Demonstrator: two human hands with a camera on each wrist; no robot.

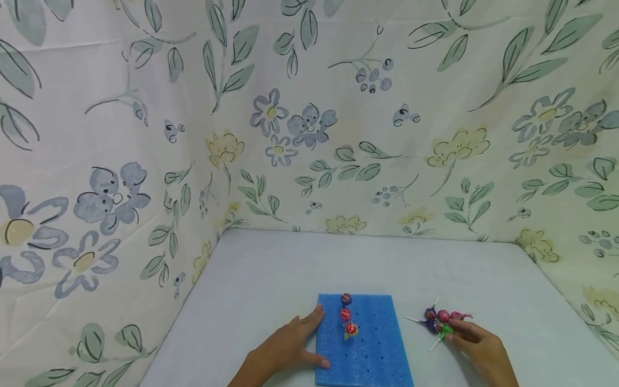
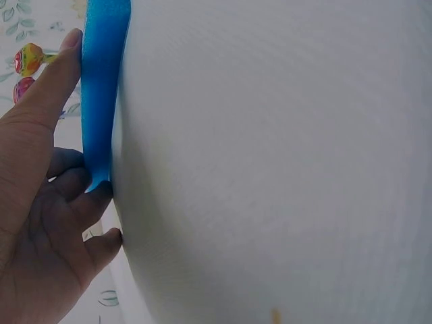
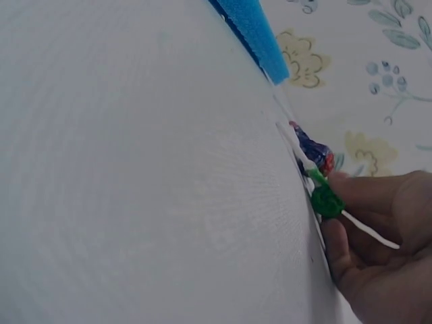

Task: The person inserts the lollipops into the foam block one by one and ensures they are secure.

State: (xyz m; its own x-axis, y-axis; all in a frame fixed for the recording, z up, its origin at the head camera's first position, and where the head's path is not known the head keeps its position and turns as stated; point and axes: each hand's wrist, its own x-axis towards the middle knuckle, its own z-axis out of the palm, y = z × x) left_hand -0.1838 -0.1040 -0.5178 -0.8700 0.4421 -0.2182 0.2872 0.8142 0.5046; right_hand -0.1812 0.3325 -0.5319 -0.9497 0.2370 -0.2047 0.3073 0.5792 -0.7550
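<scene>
A blue foam board with small holes lies on the white table. Three wrapped lollipops stand in a column in its upper left part. My left hand rests along the board's left edge, thumb and fingers spread apart; the left wrist view shows the thumb against the foam. To the right, my right hand pinches a green lollipop by its wrapped head, between thumb and forefinger. Its white stick points toward the board's side. Dark purple lollipops and red-pink ones lie right beside those fingers.
Floral cloth hangs behind the white table and along its left and right sides. Several lollipop sticks point outward from the small pile at the right, one toward the board.
</scene>
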